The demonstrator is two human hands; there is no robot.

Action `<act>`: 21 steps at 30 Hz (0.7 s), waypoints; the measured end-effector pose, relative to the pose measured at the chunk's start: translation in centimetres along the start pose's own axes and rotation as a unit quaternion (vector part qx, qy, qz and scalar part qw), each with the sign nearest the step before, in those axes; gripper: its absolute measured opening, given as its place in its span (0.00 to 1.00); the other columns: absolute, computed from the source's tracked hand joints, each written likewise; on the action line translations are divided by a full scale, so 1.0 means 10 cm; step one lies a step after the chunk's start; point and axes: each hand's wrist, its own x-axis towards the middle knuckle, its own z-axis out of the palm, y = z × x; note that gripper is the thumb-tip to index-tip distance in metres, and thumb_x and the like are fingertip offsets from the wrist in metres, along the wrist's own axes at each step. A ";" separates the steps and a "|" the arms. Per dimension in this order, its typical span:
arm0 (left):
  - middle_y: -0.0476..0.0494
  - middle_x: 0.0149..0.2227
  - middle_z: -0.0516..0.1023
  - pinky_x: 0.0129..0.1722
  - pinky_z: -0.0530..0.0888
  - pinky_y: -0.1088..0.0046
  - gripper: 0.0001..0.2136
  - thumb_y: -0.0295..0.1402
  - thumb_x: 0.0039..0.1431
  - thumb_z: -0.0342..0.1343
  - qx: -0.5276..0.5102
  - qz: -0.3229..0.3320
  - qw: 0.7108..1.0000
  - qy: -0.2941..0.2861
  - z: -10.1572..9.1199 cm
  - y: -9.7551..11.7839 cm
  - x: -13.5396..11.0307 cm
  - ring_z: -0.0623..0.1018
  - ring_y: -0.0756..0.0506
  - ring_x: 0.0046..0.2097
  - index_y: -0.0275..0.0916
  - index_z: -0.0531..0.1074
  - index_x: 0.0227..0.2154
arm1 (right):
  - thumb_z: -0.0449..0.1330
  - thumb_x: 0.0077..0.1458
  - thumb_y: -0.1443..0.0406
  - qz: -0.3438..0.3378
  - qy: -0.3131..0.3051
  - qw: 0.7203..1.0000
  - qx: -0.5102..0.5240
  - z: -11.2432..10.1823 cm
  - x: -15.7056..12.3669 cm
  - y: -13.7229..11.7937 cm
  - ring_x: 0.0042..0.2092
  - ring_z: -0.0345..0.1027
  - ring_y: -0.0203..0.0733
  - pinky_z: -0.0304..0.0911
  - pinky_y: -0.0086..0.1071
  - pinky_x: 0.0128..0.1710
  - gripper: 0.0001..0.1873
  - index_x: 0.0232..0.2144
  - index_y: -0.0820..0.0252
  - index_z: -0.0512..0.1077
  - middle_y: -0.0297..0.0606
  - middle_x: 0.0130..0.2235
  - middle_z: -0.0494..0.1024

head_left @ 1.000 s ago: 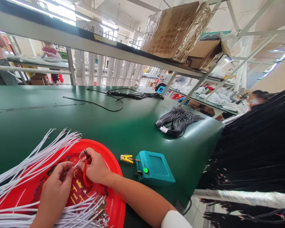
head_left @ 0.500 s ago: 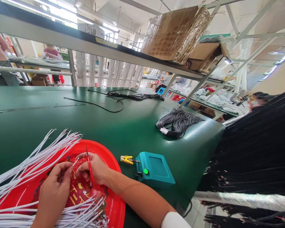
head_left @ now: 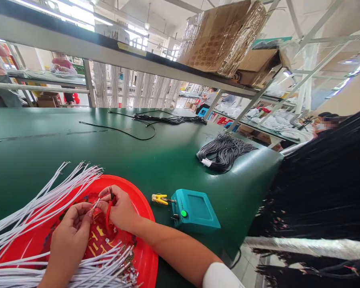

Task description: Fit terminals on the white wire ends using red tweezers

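Note:
Above a red round tray (head_left: 142,208), my left hand (head_left: 70,236) pinches the end of a white cable (head_left: 96,204) between thumb and fingers. My right hand (head_left: 120,210) meets it there, thumb and forefinger closed at the cable's tip. Tucked in that same right hand are red-handled scissors (head_left: 108,216), their dark tips pointing up. White cables (head_left: 48,208) lie in a bundle over the tray's left rim. A second bundle of white cables (head_left: 108,266), with metal-looking ends, lies in the tray below my hands.
Right of the tray stands a teal box (head_left: 196,210) with a green button and a yellow clip (head_left: 159,199). Farther back on the green table lie a grey cable coil (head_left: 225,152) and black cables (head_left: 168,119). A shelf carries cardboard boxes (head_left: 216,40). Black cables (head_left: 324,192) hang at right.
My right hand has turned slightly and its fingers have come in closer to the cable's tip. The red scissors have tilted with it. My left hand keeps its pinch.

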 end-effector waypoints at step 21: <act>0.43 0.31 0.78 0.36 0.72 0.69 0.14 0.42 0.48 0.55 0.006 -0.029 0.998 -0.049 -0.01 0.11 -0.05 0.76 0.44 0.33 0.37 0.75 0.32 | 0.65 0.41 0.60 0.019 0.036 0.991 0.125 -0.04 0.05 0.00 0.31 0.69 0.38 0.64 0.33 0.36 0.18 0.34 0.57 0.63 0.31 0.27 0.73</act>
